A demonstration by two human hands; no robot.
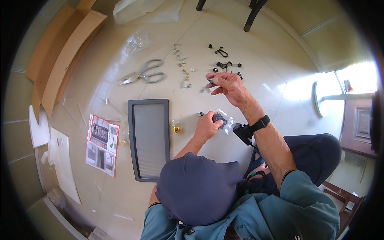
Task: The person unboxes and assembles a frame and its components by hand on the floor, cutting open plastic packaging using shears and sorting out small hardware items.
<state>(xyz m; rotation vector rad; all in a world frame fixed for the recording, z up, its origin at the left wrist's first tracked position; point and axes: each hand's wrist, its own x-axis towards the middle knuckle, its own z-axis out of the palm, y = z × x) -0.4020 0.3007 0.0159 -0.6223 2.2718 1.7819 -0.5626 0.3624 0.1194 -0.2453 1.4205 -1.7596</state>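
My left hand (204, 127) is closed on a clear plastic bag (229, 125) that holds many small dark pieces (219, 117). Farther out, my right hand (233, 87) pinches a small dark piece (210, 82) between thumb and fingertips; its exact kind is too small to make out. Just beyond that hand lie black hooked parts (225, 65) and several small black round parts (215, 70). Left of them runs a loose row of small metal brackets and fittings (186, 76). A framed mesh panel (149, 102) with a dark grey border lies left of my left hand.
Grey-handled scissors (147, 76) lie open at far left of centre. A printed leaflet (102, 145) is beside the panel, near a yellow round item (176, 129). An opened cardboard box (68, 60) stands at left, with white boards (64, 164) nearer. Dark furniture legs (254, 16) stand at the back.
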